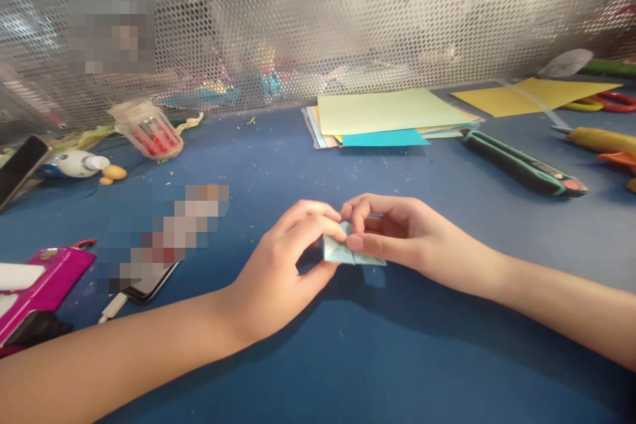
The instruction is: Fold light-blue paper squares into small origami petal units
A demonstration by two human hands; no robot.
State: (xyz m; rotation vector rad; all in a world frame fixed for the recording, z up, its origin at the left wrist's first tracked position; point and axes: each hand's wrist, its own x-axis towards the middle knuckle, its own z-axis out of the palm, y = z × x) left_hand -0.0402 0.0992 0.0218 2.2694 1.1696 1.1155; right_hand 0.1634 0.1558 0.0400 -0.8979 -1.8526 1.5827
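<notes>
A small folded piece of pale blue paper [336,252] is held between my two hands, a little above the blue tabletop [308,371]. My left hand [293,248] pinches its left side, thumb below and fingers on top. My right hand [397,228] grips the right part, with the thumb pressed on the near face and the fingers curled behind. A crease runs down the paper's middle. My fingers hide its upper edge and part of its right side.
Behind lie stacked coloured paper sheets [377,112] and a yellow sheet [531,96]. A green-and-black utility knife [521,162] and a yellow-handled tool [601,140] are at right. A jar [149,132], a charging phone [152,283] and a magenta case [54,285] are left. Perforated metal [348,20] closes the back.
</notes>
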